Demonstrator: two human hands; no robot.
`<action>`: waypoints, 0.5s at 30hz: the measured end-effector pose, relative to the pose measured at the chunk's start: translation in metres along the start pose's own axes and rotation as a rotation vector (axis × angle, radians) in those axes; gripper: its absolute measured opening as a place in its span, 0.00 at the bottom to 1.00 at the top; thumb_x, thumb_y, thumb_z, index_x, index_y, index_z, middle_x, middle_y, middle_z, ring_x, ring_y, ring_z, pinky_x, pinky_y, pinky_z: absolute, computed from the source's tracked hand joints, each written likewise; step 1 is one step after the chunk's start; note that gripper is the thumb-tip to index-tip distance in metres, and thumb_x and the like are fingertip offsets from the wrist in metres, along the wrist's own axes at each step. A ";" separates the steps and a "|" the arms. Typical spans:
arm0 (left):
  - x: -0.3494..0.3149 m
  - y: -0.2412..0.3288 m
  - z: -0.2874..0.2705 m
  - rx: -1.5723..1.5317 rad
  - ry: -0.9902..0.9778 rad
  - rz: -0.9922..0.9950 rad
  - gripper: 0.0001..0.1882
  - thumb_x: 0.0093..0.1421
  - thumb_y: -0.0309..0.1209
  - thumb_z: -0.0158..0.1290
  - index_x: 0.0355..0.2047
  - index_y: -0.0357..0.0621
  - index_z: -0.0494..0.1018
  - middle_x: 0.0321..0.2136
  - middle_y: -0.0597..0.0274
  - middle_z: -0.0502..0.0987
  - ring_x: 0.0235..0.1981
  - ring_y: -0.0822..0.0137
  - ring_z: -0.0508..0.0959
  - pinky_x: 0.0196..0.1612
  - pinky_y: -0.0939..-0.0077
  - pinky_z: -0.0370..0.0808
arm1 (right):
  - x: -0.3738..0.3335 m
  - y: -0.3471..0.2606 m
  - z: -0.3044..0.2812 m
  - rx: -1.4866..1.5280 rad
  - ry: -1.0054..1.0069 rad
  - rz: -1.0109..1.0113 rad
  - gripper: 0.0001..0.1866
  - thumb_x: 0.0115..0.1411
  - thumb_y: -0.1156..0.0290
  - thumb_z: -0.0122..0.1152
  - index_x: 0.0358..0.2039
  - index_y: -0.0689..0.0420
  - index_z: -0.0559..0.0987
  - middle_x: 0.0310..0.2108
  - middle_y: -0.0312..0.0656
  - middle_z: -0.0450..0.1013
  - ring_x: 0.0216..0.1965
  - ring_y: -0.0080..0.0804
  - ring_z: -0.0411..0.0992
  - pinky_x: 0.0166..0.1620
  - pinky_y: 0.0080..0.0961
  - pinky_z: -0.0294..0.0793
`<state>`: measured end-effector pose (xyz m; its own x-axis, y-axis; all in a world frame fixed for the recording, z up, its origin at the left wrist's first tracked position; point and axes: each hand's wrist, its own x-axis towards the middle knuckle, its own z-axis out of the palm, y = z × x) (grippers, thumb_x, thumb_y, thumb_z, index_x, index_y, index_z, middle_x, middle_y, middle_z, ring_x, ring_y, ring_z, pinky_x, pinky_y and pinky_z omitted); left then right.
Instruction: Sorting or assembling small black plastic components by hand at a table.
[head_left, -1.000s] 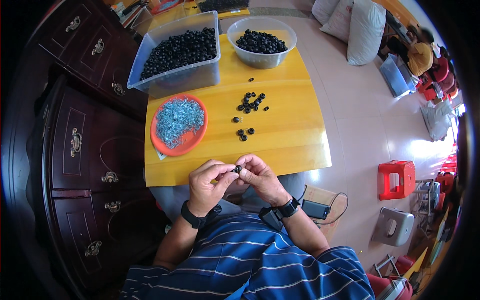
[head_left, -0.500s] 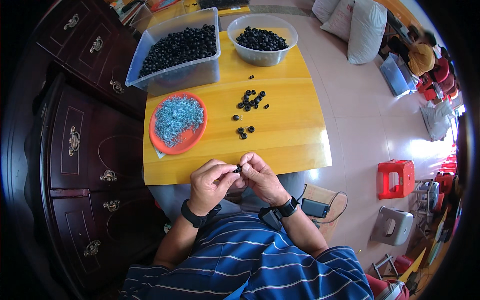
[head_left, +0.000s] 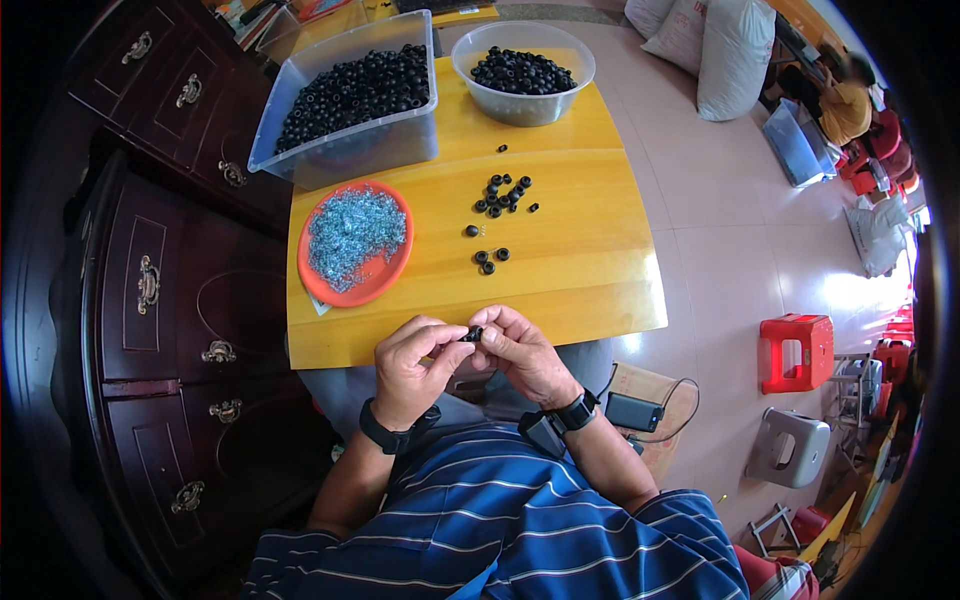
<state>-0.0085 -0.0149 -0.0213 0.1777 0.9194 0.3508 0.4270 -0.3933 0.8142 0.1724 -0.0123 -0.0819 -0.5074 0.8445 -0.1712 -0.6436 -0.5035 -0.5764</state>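
Observation:
Just past the table's near edge, my left hand [head_left: 413, 362] and my right hand [head_left: 525, 362] meet at the fingertips. Between them they pinch a small black ring-shaped part [head_left: 473, 334], partly covered by the fingers. Ahead on the yellow table [head_left: 570, 290] lie three similar black parts [head_left: 487, 267] in a little group. A lone round black part [head_left: 471, 231] sits farther up, beside a few tiny clear bits. Beyond it is a loose cluster of several black parts [head_left: 495, 196]. To the left, an orange-red plate [head_left: 375, 285] carries a heap of small pale-blue pieces [head_left: 350, 235].
A clear rectangular bin [head_left: 375, 150] and a round clear bowl [head_left: 520, 108], both full of black parts, stand at the table's far side. Dark wooden cabinets [head_left: 150, 330] flank the left. A red stool [head_left: 797, 353] and grey stool [head_left: 790, 447] are on the floor at right.
My fingers have shifted slightly around the black part, showing more of it. The hands stay in nearly the same place, and the view has tilted a little.

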 end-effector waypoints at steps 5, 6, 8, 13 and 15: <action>0.000 -0.001 0.001 0.004 -0.003 -0.008 0.10 0.51 0.20 0.66 0.35 0.37 0.80 0.27 0.59 0.79 0.25 0.70 0.80 0.28 0.78 0.76 | -0.001 0.001 -0.001 -0.027 0.010 0.003 0.11 0.70 0.66 0.56 0.51 0.54 0.73 0.39 0.30 0.75 0.35 0.14 0.76 0.38 0.11 0.76; 0.000 -0.002 0.001 0.003 -0.002 -0.005 0.10 0.51 0.19 0.66 0.34 0.37 0.80 0.27 0.59 0.79 0.25 0.70 0.80 0.28 0.78 0.76 | -0.001 0.001 0.000 -0.026 0.010 0.004 0.11 0.70 0.66 0.56 0.51 0.54 0.73 0.39 0.30 0.75 0.35 0.14 0.76 0.38 0.11 0.76; 0.000 -0.002 0.001 0.004 -0.008 -0.001 0.10 0.51 0.19 0.66 0.34 0.37 0.80 0.27 0.59 0.79 0.25 0.70 0.80 0.28 0.78 0.76 | -0.001 0.000 0.000 -0.045 0.032 0.009 0.11 0.70 0.68 0.57 0.51 0.55 0.73 0.38 0.30 0.75 0.35 0.14 0.76 0.38 0.11 0.76; 0.000 -0.005 0.000 0.001 -0.025 0.010 0.10 0.51 0.19 0.67 0.33 0.36 0.80 0.26 0.59 0.79 0.25 0.70 0.80 0.28 0.78 0.76 | 0.001 0.004 -0.003 -0.054 0.036 -0.027 0.11 0.68 0.69 0.59 0.49 0.57 0.74 0.38 0.32 0.76 0.37 0.17 0.77 0.41 0.14 0.78; 0.000 -0.007 -0.001 -0.066 -0.050 -0.013 0.09 0.52 0.19 0.66 0.33 0.37 0.80 0.26 0.62 0.79 0.24 0.74 0.79 0.27 0.81 0.75 | 0.000 0.005 -0.003 -0.062 0.052 -0.038 0.10 0.68 0.70 0.59 0.48 0.56 0.75 0.37 0.32 0.77 0.35 0.15 0.76 0.40 0.12 0.77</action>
<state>-0.0125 -0.0124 -0.0269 0.2170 0.9230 0.3177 0.3706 -0.3790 0.8479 0.1710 -0.0140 -0.0875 -0.4522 0.8717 -0.1887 -0.6239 -0.4603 -0.6316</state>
